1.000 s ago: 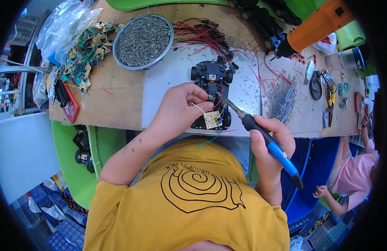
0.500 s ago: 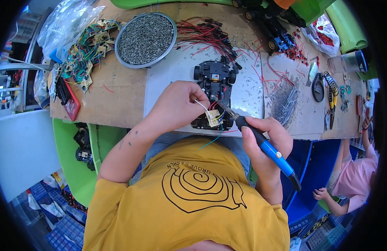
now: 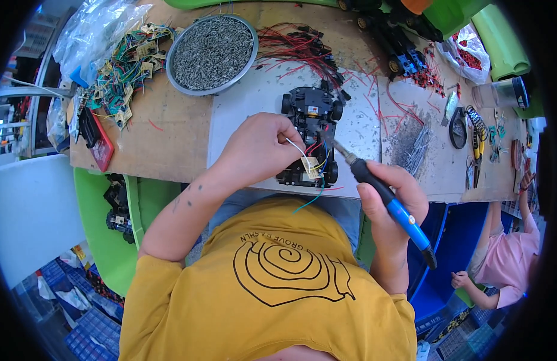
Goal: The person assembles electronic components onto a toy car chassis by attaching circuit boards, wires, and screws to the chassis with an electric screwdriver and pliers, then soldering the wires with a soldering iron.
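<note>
A black toy car chassis [image 3: 314, 108] lies wheels out on a white board in front of me. My left hand [image 3: 263, 141] is over its left side, finger and thumb pinched on a white wire [image 3: 295, 144]. That wire runs toward a small tan circuit board [image 3: 311, 168] at the chassis's near end; red, yellow and green wires also come off it. In my right hand [image 3: 396, 195] is a blue and black soldering iron [image 3: 396, 207], held like a pen. Its metal tip points up and left over the chassis's right side; whether it touches anything I cannot tell.
Behind the chassis stand a round metal pan [image 3: 212, 55] of small grey screws and a pile of red-black wires [image 3: 305, 51]. Wired circuit boards [image 3: 125, 84] heap at the left. Solder wire [image 3: 416, 147], a tape roll [image 3: 458, 127] and pliers lie right; another person [image 3: 510, 253] is beyond.
The soldering iron and my right hand have shifted a little right, its tip moving away from the circuit board. My left hand keeps its pinch and has moved slightly.
</note>
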`<action>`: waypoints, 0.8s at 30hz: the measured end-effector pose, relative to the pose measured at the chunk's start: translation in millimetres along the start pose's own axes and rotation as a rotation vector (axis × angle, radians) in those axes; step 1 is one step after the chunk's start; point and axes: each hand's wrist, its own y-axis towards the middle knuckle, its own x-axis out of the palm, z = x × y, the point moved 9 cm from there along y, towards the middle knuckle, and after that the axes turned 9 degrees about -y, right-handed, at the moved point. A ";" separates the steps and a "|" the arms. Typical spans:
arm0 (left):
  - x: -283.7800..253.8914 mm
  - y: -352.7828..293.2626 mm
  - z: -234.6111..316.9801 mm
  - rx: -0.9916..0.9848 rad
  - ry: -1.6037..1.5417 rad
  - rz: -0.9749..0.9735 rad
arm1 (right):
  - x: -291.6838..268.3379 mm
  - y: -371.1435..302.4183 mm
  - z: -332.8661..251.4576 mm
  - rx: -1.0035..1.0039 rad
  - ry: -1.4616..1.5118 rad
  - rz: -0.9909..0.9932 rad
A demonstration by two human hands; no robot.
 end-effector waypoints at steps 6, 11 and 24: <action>5.0 1.2 16.1 0.027 0.041 -0.019 | 8.8 0.5 -7.8 -0.067 0.134 -0.090; 0.6 5.5 5.3 0.127 0.192 -0.008 | 44.3 6.3 -13.1 -0.369 -0.003 -0.211; -10.6 -20.3 6.6 0.143 0.014 0.165 | 44.1 4.5 -30.4 -0.516 -0.080 -0.014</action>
